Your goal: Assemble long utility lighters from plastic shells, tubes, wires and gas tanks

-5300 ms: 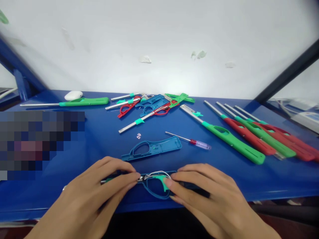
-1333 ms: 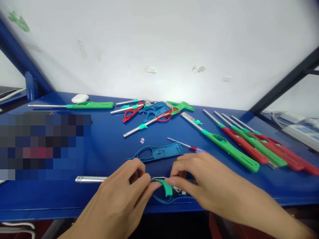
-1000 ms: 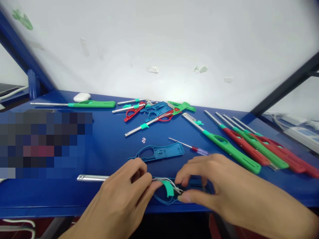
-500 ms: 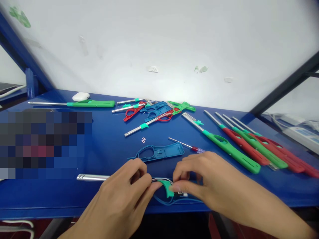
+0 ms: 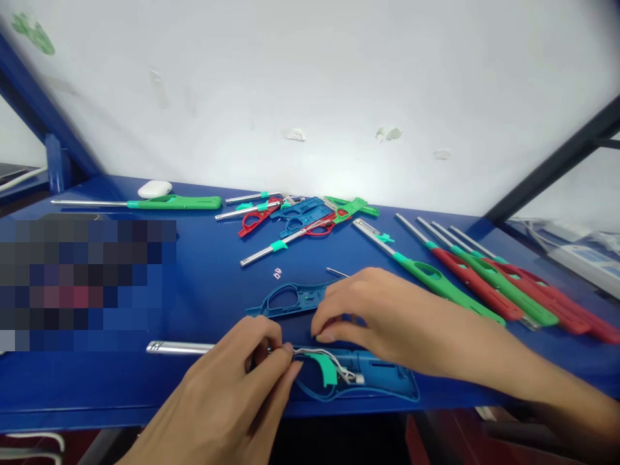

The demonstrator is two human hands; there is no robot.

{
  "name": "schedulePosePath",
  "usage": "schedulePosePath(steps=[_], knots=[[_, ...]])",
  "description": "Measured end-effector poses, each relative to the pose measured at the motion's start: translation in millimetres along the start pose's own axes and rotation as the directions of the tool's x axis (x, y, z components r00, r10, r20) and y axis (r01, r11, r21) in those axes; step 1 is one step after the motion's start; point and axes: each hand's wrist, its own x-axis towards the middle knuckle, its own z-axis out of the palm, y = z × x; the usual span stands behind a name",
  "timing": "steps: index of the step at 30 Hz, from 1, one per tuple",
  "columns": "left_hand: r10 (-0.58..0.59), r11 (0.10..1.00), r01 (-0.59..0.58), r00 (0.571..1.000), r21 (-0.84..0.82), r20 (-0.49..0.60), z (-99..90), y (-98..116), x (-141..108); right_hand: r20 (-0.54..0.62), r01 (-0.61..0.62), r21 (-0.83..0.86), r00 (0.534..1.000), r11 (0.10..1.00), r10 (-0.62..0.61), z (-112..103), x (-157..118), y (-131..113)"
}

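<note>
My left hand (image 5: pixel 232 381) is closed around the junction of a gas lighter's silver tube (image 5: pixel 179 347) and its blue half shell (image 5: pixel 392 374), low on the table. Inside the shell lie a green trigger (image 5: pixel 325 369), white wires (image 5: pixel 334 358) and a small white end piece (image 5: pixel 359 379). My right hand (image 5: pixel 361 307) hovers above the shell, its fingers bent loosely, with nothing visible between them. Just behind it lies a second blue half shell (image 5: pixel 305 298), partly covered by that hand. The screwdriver (image 5: pixel 338 272) shows only its shaft tip; my right hand hides the rest.
Several red and green lighters (image 5: pixel 479 281) lie at the right. Loose tubes and coloured shells (image 5: pixel 305 210) are heaped at the back. A green lighter (image 5: pixel 179 203) and a white case (image 5: pixel 155 188) lie back left. Two tiny parts (image 5: pixel 278 273) sit mid-table. A wall (image 5: pixel 290 77) stands behind.
My right hand has let go of the wires by the trigger and risen toward the second shell, uncovering the shell's right end. My left hand still grips the tube end.
</note>
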Motion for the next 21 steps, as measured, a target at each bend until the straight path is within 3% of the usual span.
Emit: schedulePosePath(steps=[3,13,18,21], knots=[[0.029,1.0,-0.029,0.999,0.008,0.016,-1.0,-1.1,-4.5,0.037,0.042,0.008,0.998,0.999,-0.043,-3.7,0.9,2.3],[0.082,0.992,-0.091,0.992,0.088,0.1,0.6,-9.9,-15.7,0.13,0.008,0.031,0.991,0.999,-0.012,-3.2,10.6,0.3],[0.051,0.993,-0.065,0.989,0.1,0.14,-0.6,-13.1,-26.2,0.197,-0.019,0.031,0.98,0.999,0.013,-8.3,24.1,-1.5],[0.053,0.992,-0.068,0.989,0.104,0.141,-0.2,-13.7,-27.1,0.191,0.032,0.001,0.981,0.999,-0.032,-11.6,25.5,-3.0]])
